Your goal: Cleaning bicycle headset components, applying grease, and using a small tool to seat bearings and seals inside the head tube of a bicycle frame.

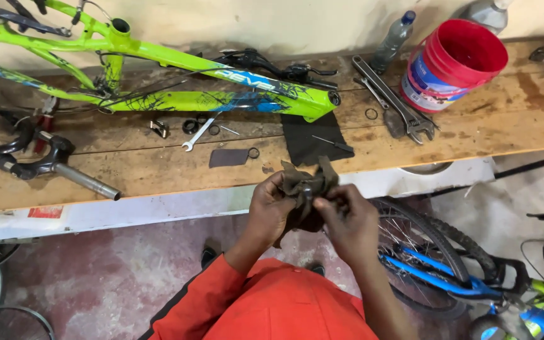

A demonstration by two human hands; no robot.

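Both my hands meet in front of the wooden workbench, wrapped around a dirty brown rag. My left hand grips the rag from the left. My right hand pinches it from the right, and a small dark part seems to sit inside the folds, mostly hidden. My sleeves are orange. Just beyond my hands a dark cloth lies on the bench with a thin tool on it.
A green bicycle frame lies across the bench. A fork, small wrench, rings, large wrenches, a bottle and a red bucket sit around. A blue bicycle with its wheel stands at right.
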